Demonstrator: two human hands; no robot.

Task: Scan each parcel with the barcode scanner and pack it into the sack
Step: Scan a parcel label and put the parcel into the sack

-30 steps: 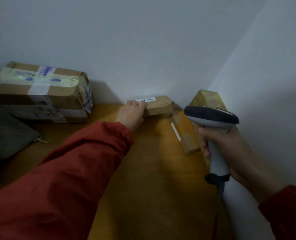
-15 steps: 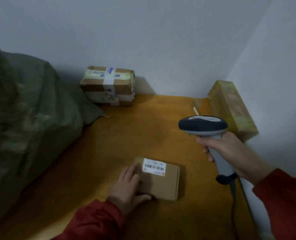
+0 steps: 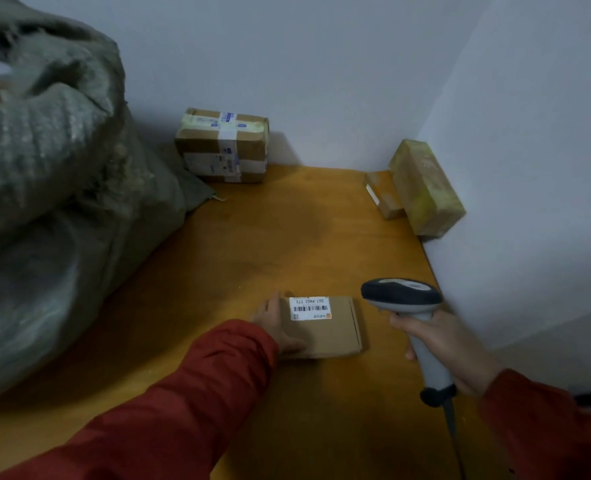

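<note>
A flat brown cardboard parcel point(image 3: 325, 336) lies on the orange table point(image 3: 270, 244), its white barcode label point(image 3: 309, 308) facing up. My left hand point(image 3: 271, 323) holds the parcel's left edge, thumb on top near the front corner. My right hand point(image 3: 450, 348) grips the handle of a grey barcode scanner point(image 3: 401, 296), whose dark head hovers just right of the parcel, pointing away from me. The grey-green woven sack point(image 3: 55, 202) bulges at the left, its mouth at the top left corner.
A taped cardboard box point(image 3: 225, 147) stands against the back wall beside the sack. A yellow-wrapped parcel point(image 3: 425, 188) and a small brown parcel point(image 3: 382, 195) lie in the right corner. A wall runs along the table's right edge; the scanner's cable hangs down near me.
My left hand pulled the flat parcel from the back wall to the near part of the table, label up. Since half a second ago, the scanner has come lower and closer to the parcel.
</note>
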